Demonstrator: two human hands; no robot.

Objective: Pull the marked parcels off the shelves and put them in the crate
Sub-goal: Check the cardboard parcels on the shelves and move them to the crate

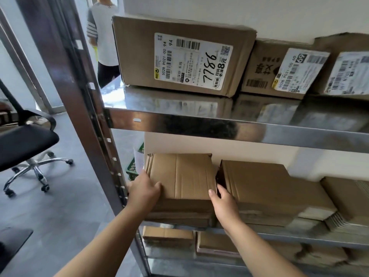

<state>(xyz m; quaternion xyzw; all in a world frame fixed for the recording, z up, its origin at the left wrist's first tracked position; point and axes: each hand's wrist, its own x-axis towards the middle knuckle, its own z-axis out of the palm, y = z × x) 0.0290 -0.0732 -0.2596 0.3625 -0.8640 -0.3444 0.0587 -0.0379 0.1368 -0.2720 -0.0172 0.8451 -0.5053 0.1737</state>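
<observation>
Both hands are gripping a flat cardboard parcel [179, 174] lying on top of a stack on the middle shelf [279, 234]. The left hand [144, 189] is curling round its near left corner, thumb on top; the right hand [223, 202] is pinching its near right corner, fingers tucked down the side. The parcel's long axis is running from the shelf front back toward the wall. Above, on the upper shelf [199, 124], a labelled box [179, 56] marked 7786 is sitting with its label facing outward.
</observation>
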